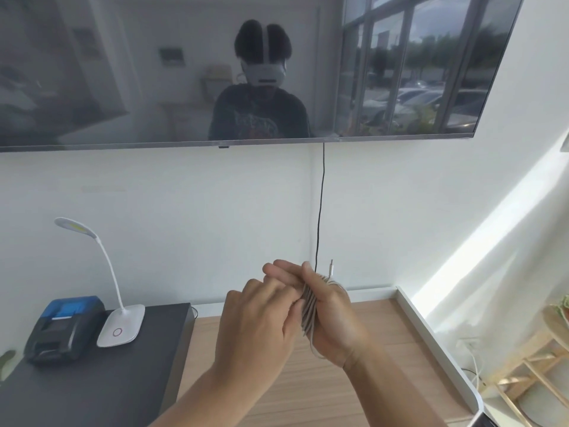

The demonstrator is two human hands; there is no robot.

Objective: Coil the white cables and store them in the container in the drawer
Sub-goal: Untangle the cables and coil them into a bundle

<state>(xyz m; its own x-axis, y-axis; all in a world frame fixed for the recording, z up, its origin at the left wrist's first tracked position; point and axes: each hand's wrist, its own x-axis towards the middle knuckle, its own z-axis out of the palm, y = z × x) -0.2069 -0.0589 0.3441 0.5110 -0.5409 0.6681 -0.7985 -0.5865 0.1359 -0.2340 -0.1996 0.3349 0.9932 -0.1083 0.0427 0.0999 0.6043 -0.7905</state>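
Note:
A white cable (308,312) is wound in many loops around my right hand (331,322), which is held palm-up above the wooden tabletop (385,359). The cable's plug end (331,266) sticks up behind the fingers. My left hand (261,328) lies against the coil from the left, its fingers pressing on the loops. Both hands touch the cable. No drawer or container is in view.
A black box (92,380) at the left carries a white desk lamp (120,322) and a blue-black small printer (66,328). A wall-mounted TV (215,72) hangs above, with a black cord (320,211) running down. A wooden rack (535,359) stands right of the table edge.

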